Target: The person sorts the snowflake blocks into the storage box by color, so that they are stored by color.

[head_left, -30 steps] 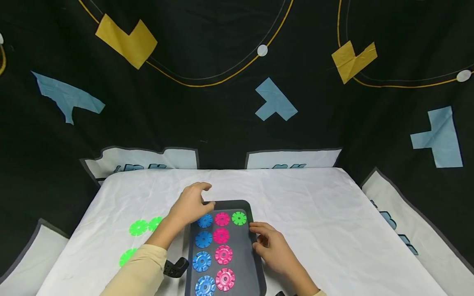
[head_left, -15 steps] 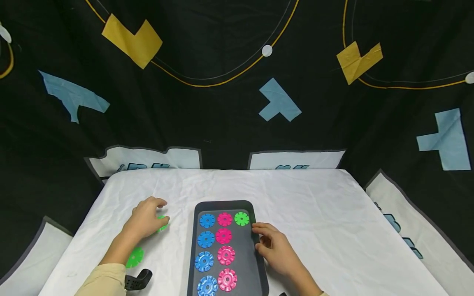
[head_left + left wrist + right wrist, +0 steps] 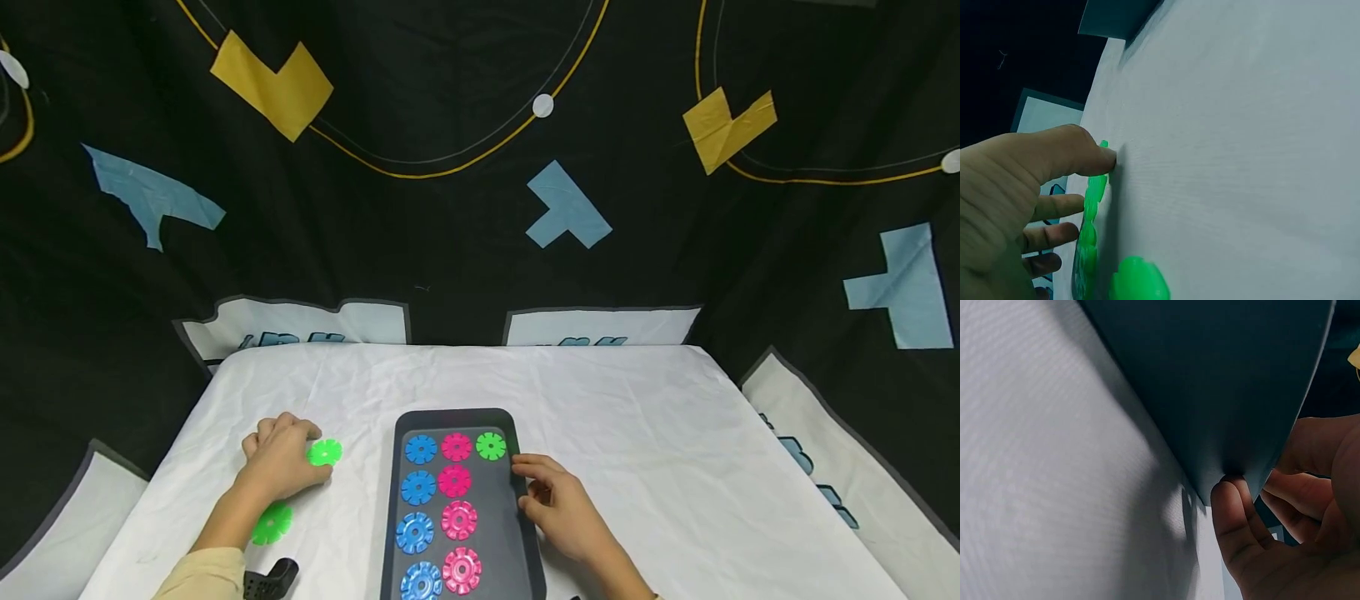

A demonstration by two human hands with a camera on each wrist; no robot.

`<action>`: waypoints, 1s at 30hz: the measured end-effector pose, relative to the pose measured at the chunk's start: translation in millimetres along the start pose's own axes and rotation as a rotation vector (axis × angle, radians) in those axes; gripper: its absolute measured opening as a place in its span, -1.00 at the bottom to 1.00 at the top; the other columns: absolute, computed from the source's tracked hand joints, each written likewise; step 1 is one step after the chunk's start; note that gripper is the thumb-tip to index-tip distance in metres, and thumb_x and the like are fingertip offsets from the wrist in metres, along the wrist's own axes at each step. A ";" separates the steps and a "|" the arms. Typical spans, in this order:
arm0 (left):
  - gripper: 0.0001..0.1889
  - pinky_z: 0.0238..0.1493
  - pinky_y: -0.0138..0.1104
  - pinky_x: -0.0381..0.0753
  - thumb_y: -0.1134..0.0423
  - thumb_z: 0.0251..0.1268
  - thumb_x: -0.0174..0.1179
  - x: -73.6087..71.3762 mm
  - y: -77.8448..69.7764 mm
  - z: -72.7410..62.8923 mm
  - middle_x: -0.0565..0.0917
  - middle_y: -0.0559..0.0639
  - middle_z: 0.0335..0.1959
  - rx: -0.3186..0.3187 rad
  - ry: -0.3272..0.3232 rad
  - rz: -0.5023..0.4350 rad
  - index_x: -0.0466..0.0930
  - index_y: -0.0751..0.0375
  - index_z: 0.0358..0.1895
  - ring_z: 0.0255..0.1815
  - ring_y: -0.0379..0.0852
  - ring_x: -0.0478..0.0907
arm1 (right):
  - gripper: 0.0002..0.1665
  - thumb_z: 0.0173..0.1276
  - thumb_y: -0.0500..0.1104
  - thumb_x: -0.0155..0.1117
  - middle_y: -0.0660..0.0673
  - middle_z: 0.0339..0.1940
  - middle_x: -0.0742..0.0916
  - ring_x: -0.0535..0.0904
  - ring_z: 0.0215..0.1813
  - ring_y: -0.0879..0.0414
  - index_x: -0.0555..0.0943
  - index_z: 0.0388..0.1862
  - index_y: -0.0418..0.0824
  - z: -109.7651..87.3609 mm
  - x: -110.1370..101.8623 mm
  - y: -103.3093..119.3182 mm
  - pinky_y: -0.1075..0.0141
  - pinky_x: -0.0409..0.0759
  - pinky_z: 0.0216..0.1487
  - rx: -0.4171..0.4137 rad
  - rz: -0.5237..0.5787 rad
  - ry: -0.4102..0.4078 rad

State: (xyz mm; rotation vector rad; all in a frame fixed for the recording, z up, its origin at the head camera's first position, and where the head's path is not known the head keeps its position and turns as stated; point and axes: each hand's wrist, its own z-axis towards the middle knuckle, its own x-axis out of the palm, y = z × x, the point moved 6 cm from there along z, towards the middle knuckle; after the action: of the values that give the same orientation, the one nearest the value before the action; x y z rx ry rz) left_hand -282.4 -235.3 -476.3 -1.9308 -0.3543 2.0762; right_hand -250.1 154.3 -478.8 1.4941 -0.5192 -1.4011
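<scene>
My left hand [image 3: 281, 458] is low over the cloth at the left, thumb and index finger on either side of a green notched plastic disc [image 3: 325, 452]. Its fingers are loosely bent and spread. Side-on in the left wrist view, green notched discs [image 3: 1088, 237] lie behind the thumb and fingers. Another green disc [image 3: 272, 523] lies close to the wrist. My right hand [image 3: 558, 508] holds the right edge of a dark grey tray [image 3: 498, 533]; in the right wrist view a fingertip presses its outer wall while other fingers reach the rim.
The tray carries a column of blue notched discs [image 3: 418, 487], a column of pink ones [image 3: 454, 481] and one green disc [image 3: 491, 446] at the far right corner. White cloth [image 3: 637, 433] covers the table. A black curtain [image 3: 450, 250] hangs behind.
My left hand has moved left and down from the tray's far left corner to the loose green discs, its fingers now beside one. My right hand has stayed at the tray edge.
</scene>
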 end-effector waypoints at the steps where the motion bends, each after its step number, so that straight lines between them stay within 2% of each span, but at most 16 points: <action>1: -0.44 -0.06 0.25 0.07 0.07 -0.20 0.46 -0.3 0.5 0.3 0.45 0.26 -0.17 -0.009 0.009 -0.001 0.62 0.37 -0.10 0.00 0.37 0.19 | -0.50 0.18 -0.41 0.31 -0.09 0.27 0.56 0.52 -0.24 0.16 0.59 0.15 -0.34 0.0 -0.2 0.6 0.37 0.54 -0.25 -0.002 0.005 0.000; 5: -0.52 -0.07 0.23 0.07 0.06 -0.26 0.44 -0.9 0.7 1.5 0.42 0.16 -0.28 -0.019 0.016 0.000 0.61 0.30 -0.24 -0.08 0.32 0.19 | -0.50 0.18 -0.42 0.31 -0.07 0.26 0.57 0.52 -0.23 0.15 0.59 0.15 -0.34 -0.4 -0.6 2.2 0.37 0.55 -0.23 0.008 0.007 0.001; 9: -0.52 -0.02 0.23 0.05 0.04 -0.34 0.44 1.4 0.1 3.6 0.42 0.06 -0.36 0.018 -0.030 0.023 0.58 0.23 -0.28 -0.12 0.24 0.22 | -0.51 0.19 -0.44 0.29 -0.09 0.26 0.57 0.52 -0.24 0.14 0.58 0.15 -0.36 -0.9 0.2 4.5 0.37 0.54 -0.24 0.024 -0.009 0.001; 12: -0.50 -0.01 0.22 0.07 0.02 -0.35 0.44 2.7 -1.8 4.9 0.49 0.01 -0.37 0.049 -0.068 0.029 0.58 0.23 -0.25 -0.14 0.19 0.27 | -0.52 0.18 -0.48 0.26 -0.17 0.25 0.57 0.52 -0.24 0.08 0.57 0.13 -0.43 -2.3 -0.9 15.3 0.37 0.53 -0.25 0.029 -0.011 0.001; 15: -0.48 -0.08 0.15 0.18 0.04 -0.33 0.43 2.5 -5.2 5.7 0.55 -0.01 -0.37 0.069 -0.094 0.014 0.58 0.28 -0.22 -0.21 0.13 0.35 | -0.54 0.17 -0.51 0.24 -0.25 0.23 0.57 0.52 -0.25 0.03 0.57 0.10 -0.48 -4.3 -4.5 33.0 0.36 0.53 -0.25 0.027 -0.009 0.003; 18: -0.50 -0.18 0.00 0.35 0.12 -0.29 0.42 0.5 -10.5 6.4 0.54 0.01 -0.38 0.091 -0.105 -0.042 0.56 0.35 -0.21 -0.31 0.03 0.39 | -0.56 0.17 -0.51 0.23 -0.27 0.22 0.57 0.53 -0.25 0.02 0.57 0.09 -0.50 -5.5 -7.3 44.0 0.37 0.53 -0.25 0.022 -0.010 0.005; 20: -0.50 -0.27 -0.11 0.42 0.17 -0.27 0.40 -1.9 -15.3 6.8 0.52 0.03 -0.37 0.104 -0.106 -0.089 0.54 0.40 -0.19 -0.36 -0.02 0.41 | -0.56 0.17 -0.51 0.23 -0.27 0.22 0.57 0.53 -0.25 0.03 0.57 0.09 -0.50 -5.1 -7.3 41.9 0.38 0.53 -0.26 0.019 -0.009 0.004; 23: -0.50 -0.33 -0.20 0.44 0.24 -0.26 0.39 -4.8 -24.2 7.6 0.52 0.08 -0.32 0.119 -0.096 -0.157 0.52 0.45 -0.15 -0.37 -0.05 0.40 | -0.55 0.17 -0.51 0.24 -0.24 0.24 0.57 0.52 -0.26 0.06 0.57 0.10 -0.48 -3.1 -4.4 26.5 0.37 0.52 -0.26 0.015 -0.008 -0.001; 27: -0.50 -0.31 -0.21 0.44 0.27 -0.26 0.38 -9.1 -38.9 7.8 0.55 0.10 -0.27 0.142 -0.106 -0.192 0.54 0.45 -0.13 -0.34 -0.05 0.42 | -0.53 0.19 -0.47 0.26 -0.18 0.26 0.56 0.51 -0.25 0.13 0.57 0.13 -0.42 -0.4 -0.9 6.3 0.37 0.52 -0.26 0.014 -0.018 -0.003; 30: -0.50 -0.30 -0.20 0.47 0.28 -0.29 0.37 -12.0 -51.1 7.3 0.57 0.10 -0.25 0.159 -0.122 -0.204 0.56 0.44 -0.13 -0.32 -0.05 0.44 | -0.52 0.19 -0.46 0.27 -0.16 0.26 0.56 0.51 -0.25 0.15 0.57 0.14 -0.40 0.4 0.8 1.2 0.38 0.53 -0.26 0.018 -0.021 0.002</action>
State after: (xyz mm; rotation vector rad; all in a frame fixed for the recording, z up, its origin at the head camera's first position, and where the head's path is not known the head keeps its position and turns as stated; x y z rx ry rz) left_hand -287.0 -192.1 -446.0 -1.6118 -0.3824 2.0272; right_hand -250.0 153.0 -478.2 1.5192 -0.5178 -1.4143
